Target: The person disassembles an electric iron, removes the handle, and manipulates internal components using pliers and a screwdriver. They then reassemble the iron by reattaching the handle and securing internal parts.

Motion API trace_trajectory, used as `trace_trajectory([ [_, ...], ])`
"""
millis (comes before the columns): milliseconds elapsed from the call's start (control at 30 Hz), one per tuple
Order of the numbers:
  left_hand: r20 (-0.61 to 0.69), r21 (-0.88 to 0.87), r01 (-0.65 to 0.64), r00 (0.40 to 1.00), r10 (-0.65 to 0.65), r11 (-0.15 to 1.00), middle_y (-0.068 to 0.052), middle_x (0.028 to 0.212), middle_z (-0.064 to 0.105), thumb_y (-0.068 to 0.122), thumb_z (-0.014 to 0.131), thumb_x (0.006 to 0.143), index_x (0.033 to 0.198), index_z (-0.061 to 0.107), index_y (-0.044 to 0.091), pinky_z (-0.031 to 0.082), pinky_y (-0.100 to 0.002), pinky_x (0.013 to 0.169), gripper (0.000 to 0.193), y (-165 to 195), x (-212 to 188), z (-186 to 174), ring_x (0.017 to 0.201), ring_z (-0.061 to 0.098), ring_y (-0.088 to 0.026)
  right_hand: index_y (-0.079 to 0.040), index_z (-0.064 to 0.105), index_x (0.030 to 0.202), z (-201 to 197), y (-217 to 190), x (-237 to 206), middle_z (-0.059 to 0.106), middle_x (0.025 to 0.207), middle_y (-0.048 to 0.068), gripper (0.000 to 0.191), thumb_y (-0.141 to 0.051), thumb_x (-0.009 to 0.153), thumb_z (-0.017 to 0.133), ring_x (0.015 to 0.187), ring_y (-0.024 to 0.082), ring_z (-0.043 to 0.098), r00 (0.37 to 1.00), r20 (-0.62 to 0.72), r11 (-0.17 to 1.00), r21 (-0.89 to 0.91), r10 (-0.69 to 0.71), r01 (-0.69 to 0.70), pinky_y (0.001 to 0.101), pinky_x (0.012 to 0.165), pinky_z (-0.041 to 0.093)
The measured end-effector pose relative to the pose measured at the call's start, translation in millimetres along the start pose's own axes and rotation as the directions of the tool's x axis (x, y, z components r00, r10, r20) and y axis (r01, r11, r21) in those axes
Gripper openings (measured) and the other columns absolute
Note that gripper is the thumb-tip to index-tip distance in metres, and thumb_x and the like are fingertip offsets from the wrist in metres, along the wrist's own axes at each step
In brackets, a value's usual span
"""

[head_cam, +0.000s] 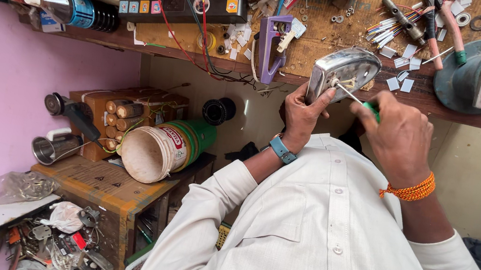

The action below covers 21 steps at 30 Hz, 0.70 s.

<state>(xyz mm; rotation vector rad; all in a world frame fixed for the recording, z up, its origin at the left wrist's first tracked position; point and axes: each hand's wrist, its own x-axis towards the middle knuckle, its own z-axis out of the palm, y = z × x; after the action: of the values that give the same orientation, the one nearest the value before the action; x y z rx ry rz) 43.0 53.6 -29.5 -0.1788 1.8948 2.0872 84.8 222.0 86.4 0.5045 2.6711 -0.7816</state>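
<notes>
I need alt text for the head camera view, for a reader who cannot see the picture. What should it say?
A person in a white shirt holds a metal iron soleplate in the left hand at the edge of a cluttered wooden workbench, while the right hand works a green-handled screwdriver against it. Wires, a purple tool and paper scraps lie on the bench.

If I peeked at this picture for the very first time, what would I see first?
Probably the shiny metal iron base at the workbench edge, steadied by the left hand while the right hand pokes a green-handled screwdriver into it. Next, the white bucket lying on its side on the wooden crate at lower left.
</notes>
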Motion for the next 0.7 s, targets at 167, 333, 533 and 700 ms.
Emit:
trace_trajectory([
  [167, 0.002, -0.086, -0.018, 1.0, 0.018, 0.996, 0.0, 0.083, 0.068, 0.022, 0.077, 0.094, 0.105, 0.072, 0.0, 0.053, -0.024, 0.053, 0.025, -2.0, 1.6, 1.5, 0.062, 0.059, -0.006, -0.002, 0.063, 0.105, -4.1, -2.6, -0.8, 0.069, 0.089, 0.018, 0.031, -0.029, 0.094, 0.074, 0.078, 0.036, 0.07, 0.876, -0.3, 0.901, 0.102, -0.377, 0.422, 0.046, 0.068, 0.055],
  [333, 0.002, -0.09, 0.001, 1.0, -0.001, 0.996, -0.001, 0.083, 0.069, 0.022, 0.078, 0.094, 0.104, 0.071, 0.0, 0.052, -0.024, 0.052, 0.025, -4.2, -0.3, 1.7, 0.061, 0.06, -0.007, -0.006, 0.064, 0.124, -9.7, -7.3, -0.1, 0.071, 0.094, 0.016, 0.023, -0.021, 0.108, 0.065, 0.078, 0.031, 0.073, 0.992, -0.074, 0.92, 0.373, -0.1, 0.121, 0.0418, 0.068, 0.055],
  [533, 0.006, -0.296, 0.081, 0.997, -0.083, 0.952, -0.001, 0.093, 0.071, 0.022, 0.077, 0.094, 0.109, 0.071, 0.003, 0.052, -0.023, 0.052, 0.025, -17.9, 5.6, -0.9, 0.073, 0.063, -0.006, -0.003, 0.066, 0.13, -8.6, 9.9, 7.6, 0.072, 0.094, 0.018, 0.048, -0.018, 0.086, 0.079, 0.081, 0.031, 0.07, 0.907, -0.256, 0.891, 0.227, -0.335, 0.393, 0.0419, 0.069, 0.054],
  [700, -0.016, -0.498, 0.186, 0.975, -0.223, 0.847, 0.001, 0.096, 0.072, 0.024, 0.079, 0.09, 0.11, 0.071, 0.008, 0.051, -0.021, 0.05, 0.027, -41.8, 26.2, -20.6, 0.079, 0.067, -0.005, 0.0, 0.071, 0.114, 27.6, 65.3, 28.0, 0.068, 0.101, 0.018, 0.021, -0.013, 0.101, 0.081, 0.082, 0.024, 0.065, 0.89, -0.421, 0.9, 0.298, -0.174, 0.317, 0.035, 0.074, 0.052],
])
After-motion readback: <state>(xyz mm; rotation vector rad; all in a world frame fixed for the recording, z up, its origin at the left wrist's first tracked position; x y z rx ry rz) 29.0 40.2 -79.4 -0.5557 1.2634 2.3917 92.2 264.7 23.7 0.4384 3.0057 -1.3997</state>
